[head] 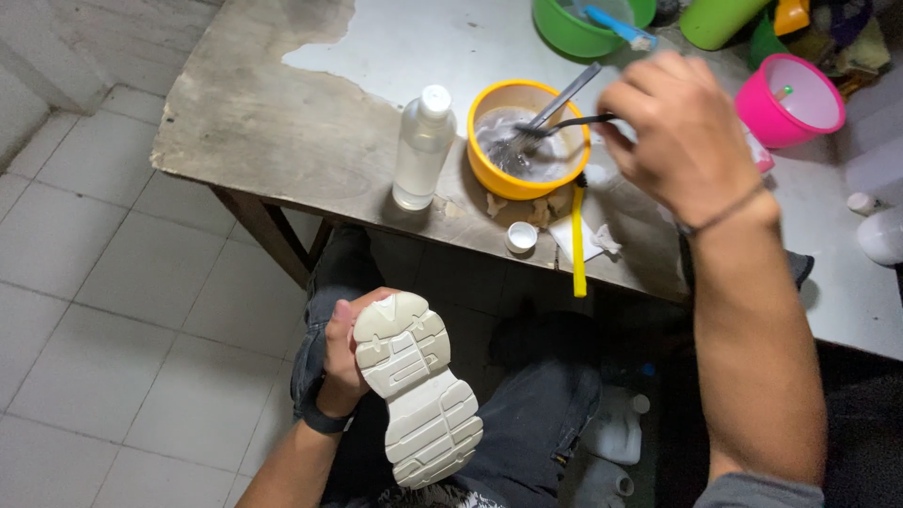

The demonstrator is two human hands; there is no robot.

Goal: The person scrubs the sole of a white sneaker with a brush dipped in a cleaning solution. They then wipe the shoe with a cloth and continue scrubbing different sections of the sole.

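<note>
My left hand [340,362] grips a shoe with a pale chunky sole [419,390] turned up, held over my lap below the table edge. My right hand [682,132] is raised over the table and holds a dark-handled brush [564,124] whose head dips into grey sudsy water in a yellow bowl [489,179]. A metal utensil [566,94] also leans in the bowl. A clear plastic bottle [421,149] with a white cap stands left of the bowl. A yellow toothbrush [578,245] lies by the table's front edge.
A worn wooden table [254,122] stands on white floor tiles [113,301]. A small white cap [520,236] and crumpled tissue [605,241] lie near the bowl. At the back are a green bowl [569,33], a pink bowl [785,99] and a green bottle [720,19]. White containers [616,433] sit under the table.
</note>
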